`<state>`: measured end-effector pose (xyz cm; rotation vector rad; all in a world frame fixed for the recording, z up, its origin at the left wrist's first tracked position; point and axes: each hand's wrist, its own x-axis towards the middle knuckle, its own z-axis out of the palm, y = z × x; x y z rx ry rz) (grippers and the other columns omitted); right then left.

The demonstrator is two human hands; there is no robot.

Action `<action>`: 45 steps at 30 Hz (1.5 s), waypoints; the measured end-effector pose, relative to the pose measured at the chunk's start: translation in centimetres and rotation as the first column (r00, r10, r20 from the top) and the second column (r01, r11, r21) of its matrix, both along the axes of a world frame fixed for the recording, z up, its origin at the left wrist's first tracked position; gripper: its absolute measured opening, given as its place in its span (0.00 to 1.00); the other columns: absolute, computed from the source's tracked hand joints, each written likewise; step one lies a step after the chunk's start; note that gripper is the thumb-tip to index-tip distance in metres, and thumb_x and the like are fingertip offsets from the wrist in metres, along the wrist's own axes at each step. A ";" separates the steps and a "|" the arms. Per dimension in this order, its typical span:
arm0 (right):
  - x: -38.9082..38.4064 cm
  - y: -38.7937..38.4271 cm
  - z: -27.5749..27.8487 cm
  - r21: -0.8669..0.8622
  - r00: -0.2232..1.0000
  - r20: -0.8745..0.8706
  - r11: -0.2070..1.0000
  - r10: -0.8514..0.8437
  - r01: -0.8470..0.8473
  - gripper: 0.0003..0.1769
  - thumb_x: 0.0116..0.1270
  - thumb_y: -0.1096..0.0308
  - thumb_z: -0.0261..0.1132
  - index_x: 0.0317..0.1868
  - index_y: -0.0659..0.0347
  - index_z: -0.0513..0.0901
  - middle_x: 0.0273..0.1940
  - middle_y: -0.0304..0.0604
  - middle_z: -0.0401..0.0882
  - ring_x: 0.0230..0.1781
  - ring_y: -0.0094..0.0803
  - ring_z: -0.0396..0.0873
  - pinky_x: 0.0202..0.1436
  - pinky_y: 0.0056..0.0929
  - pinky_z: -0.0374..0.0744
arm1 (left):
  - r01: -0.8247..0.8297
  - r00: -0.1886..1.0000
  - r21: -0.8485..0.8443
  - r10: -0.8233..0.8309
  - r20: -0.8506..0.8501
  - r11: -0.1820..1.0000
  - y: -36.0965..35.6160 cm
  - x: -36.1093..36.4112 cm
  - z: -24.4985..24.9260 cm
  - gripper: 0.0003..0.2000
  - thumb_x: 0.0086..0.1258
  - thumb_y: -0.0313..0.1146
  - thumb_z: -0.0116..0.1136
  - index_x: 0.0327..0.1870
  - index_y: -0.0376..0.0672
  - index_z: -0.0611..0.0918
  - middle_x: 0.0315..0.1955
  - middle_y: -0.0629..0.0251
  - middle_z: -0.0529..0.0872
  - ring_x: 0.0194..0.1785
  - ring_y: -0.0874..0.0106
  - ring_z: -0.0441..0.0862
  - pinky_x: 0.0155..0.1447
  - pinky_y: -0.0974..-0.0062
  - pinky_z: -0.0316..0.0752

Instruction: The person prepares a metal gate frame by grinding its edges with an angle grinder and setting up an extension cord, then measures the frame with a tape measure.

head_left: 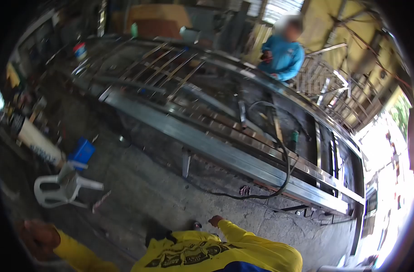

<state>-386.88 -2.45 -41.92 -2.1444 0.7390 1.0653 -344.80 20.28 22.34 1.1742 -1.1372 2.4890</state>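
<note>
Head view: the left hand (39, 235), lower left, is too blurred to tell its grip and sits nearest the white plastic chair (64, 187). The right hand (214, 221), bottom centre, looks loosely curled and empty, near the black cable (261, 196) looping across the concrete floor (148, 190) below the long steel frame (225, 154). Any footing here is best chosen clear of that cable.

Left hand (37, 235) and right hand (214, 221), yellow-sleeved, hover near a long steel frame (225, 154).
</note>
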 end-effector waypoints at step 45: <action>107.1 -19.2 16.3 0.312 0.843 0.530 0.945 -0.088 -0.097 0.20 0.62 0.54 0.60 0.41 0.64 0.80 0.39 0.54 0.83 0.43 0.53 0.80 0.50 0.43 0.76 | 0.173 -0.562 -0.065 0.044 -0.826 0.983 -25.8 69.7 -27.6 0.12 0.58 0.30 0.60 0.18 0.39 0.71 0.12 0.64 0.69 0.19 0.67 0.70 0.28 0.70 0.63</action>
